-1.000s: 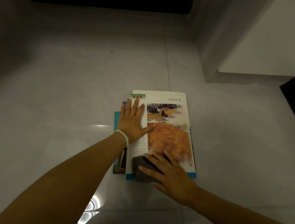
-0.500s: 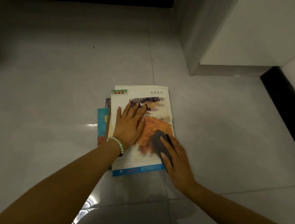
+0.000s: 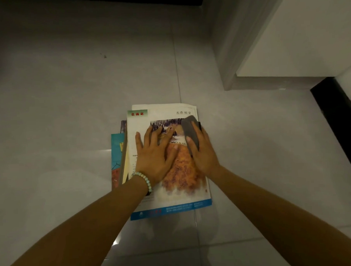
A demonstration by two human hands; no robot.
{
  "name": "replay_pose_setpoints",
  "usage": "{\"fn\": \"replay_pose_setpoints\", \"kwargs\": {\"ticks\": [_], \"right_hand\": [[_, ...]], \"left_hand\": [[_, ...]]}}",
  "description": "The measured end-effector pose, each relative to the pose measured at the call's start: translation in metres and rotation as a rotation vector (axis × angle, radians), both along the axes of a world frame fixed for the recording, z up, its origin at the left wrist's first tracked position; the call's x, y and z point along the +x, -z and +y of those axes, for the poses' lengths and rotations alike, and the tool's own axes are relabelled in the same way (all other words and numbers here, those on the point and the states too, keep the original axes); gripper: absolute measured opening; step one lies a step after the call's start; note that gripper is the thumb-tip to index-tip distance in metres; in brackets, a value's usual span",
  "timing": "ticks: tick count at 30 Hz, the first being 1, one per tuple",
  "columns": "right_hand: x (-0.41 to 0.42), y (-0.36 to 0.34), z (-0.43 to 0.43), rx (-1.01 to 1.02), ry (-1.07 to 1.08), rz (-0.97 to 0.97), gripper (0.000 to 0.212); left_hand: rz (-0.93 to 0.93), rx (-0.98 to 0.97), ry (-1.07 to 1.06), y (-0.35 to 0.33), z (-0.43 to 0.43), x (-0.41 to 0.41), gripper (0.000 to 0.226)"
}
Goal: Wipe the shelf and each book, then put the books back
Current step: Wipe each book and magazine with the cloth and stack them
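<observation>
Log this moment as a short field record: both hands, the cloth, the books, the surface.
left hand: flat on the top book, fingers spread
right hand: grips the grey cloth against the cover's upper right
top book: landscape painting on the cover, lying flat
lower books: at least two, edges showing at the left
surface: grey tiled floor
wrist: bead bracelet on the left

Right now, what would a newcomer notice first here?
The large white book with an orange landscape painting on its cover stands out, topping a small stack on the grey tiled floor at centre. The left hand presses flat on it, pale bead bracelet at the wrist, while the right hand grips a grey folded cloth at the cover's upper right edge.
</observation>
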State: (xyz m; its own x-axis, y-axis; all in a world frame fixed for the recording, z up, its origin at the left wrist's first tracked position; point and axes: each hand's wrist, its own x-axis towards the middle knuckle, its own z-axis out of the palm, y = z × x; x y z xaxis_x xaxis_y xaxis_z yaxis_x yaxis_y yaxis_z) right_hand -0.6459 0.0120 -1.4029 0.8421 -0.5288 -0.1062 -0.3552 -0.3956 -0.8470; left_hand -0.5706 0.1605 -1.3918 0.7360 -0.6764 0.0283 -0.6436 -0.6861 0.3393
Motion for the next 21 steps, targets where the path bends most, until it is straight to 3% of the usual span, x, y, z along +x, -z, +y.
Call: {"fn": "replay_pose_setpoints", "kwargs": {"ticks": [6, 11, 15, 21], "right_hand": [[-0.096, 0.02, 0.052, 0.138, 0.019, -0.063, 0.061], [-0.046, 0.009, 0.027, 0.116, 0.069, -0.012, 0.063], [0.014, -0.01, -0.009, 0.36, 0.216, -0.075, 0.055], [-0.01, -0.021, -0.019, 0.698, 0.371, -0.095, 0.044]], "left_hand": [[0.0, -0.005, -0.001, 0.001, -0.001, -0.001, 0.067], [-0.006, 0.0, -0.004, 0.0, -0.002, 0.0, 0.067], [-0.032, -0.004, 0.003, 0.001, -0.005, 0.003, 0.067], [-0.029, 0.018, 0.153, 0.003, -0.026, 0.022, 0.075]]}}
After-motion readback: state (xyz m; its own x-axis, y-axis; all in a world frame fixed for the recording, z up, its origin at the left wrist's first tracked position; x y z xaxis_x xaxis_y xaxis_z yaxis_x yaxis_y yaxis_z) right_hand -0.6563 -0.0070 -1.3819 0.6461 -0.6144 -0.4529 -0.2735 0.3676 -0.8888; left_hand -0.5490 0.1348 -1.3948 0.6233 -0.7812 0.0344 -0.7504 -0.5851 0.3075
